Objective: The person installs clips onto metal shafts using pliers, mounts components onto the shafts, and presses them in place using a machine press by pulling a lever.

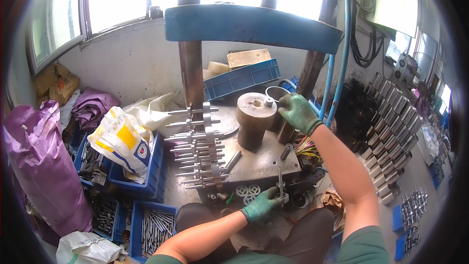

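Standing upright in front of the steel cylinder (pixel 253 129), a slim metal shaft (pixel 280 184) with a collar near its lower end is in the person's left hand (pixel 261 205), the gloved fingers curled closely round it. On the cylinder's top, at its right edge, I see a small metal ring (pixel 268 101). The right hand (pixel 300 114), also in a green glove, is just beside it, fingers bent together; from here I can't tell whether they grip anything. A thin round loop (pixel 276 88) shows by those fingertips, behind the cylinder's right edge.

The cylinder is on a metal plate (pixel 264 166). Near the shaft, in front of the cylinder, are 3 pale discs (pixel 254 188) with holes. Left of the cylinder, a tall pile of finished-looking shafts (pixel 199 154) lies crosswise; farther left are a white and yellow sack (pixel 122 134) and a purple sack (pixel 44 161). Behind the cylinder, a blue crate (pixel 242 80) leans at a tilt. Well to its right, metal sleeves (pixel 391 127) are stacked in rows.
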The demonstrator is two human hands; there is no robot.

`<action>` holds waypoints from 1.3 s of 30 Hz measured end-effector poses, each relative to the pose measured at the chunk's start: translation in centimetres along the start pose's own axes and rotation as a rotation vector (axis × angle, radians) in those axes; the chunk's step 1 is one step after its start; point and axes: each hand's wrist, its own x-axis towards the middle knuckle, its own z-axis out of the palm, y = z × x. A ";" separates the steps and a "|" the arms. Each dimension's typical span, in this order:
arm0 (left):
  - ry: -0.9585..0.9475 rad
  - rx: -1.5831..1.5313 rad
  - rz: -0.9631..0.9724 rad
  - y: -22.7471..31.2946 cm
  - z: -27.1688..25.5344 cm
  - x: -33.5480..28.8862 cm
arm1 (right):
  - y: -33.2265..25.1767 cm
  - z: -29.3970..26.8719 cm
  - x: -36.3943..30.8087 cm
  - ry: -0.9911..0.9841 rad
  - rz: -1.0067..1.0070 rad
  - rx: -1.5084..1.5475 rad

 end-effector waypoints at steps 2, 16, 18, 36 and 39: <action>0.000 -0.056 0.006 0.8 0.0 -0.4 | 1.0 -3.9 -3.8 -0.157 -0.133 -0.090; 0.654 0.225 0.835 17.8 -10.6 13.0 | 5.8 -19.7 -28.6 -0.835 0.280 -0.220; 0.676 0.166 0.768 19.5 -12.2 15.2 | 5.7 -19.2 -28.7 -0.841 0.278 -0.193; 0.701 0.056 0.467 19.8 -14.5 19.2 | 5.5 -17.8 -30.5 -0.674 0.226 -0.241; 0.736 0.183 0.444 19.6 -15.6 19.0 | 5.0 -16.9 -31.1 -0.774 0.237 -0.281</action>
